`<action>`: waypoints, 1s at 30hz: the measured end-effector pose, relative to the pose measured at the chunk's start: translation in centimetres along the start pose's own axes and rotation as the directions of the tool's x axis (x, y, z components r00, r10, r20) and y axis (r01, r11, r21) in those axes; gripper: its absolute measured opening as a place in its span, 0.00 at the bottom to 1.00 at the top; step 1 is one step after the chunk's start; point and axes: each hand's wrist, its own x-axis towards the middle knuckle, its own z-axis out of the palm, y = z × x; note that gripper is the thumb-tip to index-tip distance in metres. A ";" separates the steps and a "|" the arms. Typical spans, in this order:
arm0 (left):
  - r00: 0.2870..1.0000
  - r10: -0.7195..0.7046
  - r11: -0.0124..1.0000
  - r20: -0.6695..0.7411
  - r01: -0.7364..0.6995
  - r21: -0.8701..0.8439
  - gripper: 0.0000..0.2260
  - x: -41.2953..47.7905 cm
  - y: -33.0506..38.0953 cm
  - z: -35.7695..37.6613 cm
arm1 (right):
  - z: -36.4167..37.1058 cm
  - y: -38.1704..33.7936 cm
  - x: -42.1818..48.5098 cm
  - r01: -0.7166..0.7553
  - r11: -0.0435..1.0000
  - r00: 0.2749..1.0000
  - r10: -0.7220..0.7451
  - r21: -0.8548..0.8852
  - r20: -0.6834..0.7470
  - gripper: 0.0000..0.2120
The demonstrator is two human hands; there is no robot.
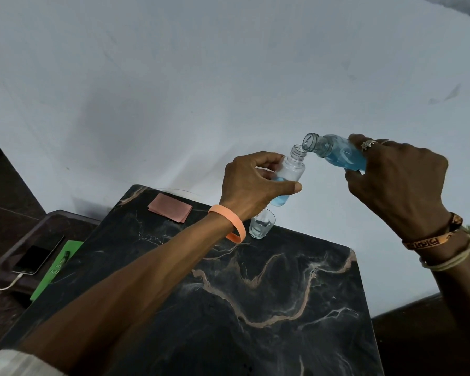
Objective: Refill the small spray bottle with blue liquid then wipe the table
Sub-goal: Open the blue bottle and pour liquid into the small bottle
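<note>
My left hand grips the small clear spray bottle, held up above the far edge of the table with its cap off. Blue liquid shows in the bottle's lower part. My right hand grips a larger clear bottle of blue liquid, tilted nearly flat. That bottle's open mouth sits just above and right of the small bottle's neck. A folded pink cloth lies on the dark marble table near its far left corner.
A small clear glass stands at the table's far edge, below my left hand. To the left, a lower dark tray holds a phone with a white cable and a green booklet. A pale wall stands behind.
</note>
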 end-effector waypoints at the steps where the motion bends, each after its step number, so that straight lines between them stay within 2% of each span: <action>1: 1.000 0.001 1.000 0.000 -0.001 0.000 0.26 0.0 0.0 0.0 | 0.0 0.0 0.0 -0.002 1.000 1.000 0.002 0.003 0.000 0.21; 30: 1.000 -0.008 1.000 0.011 0.008 -0.026 0.26 -0.3 0.3 -0.2 | -0.1 0.0 -0.1 0.010 1.000 1.000 -0.010 0.001 -0.011 0.21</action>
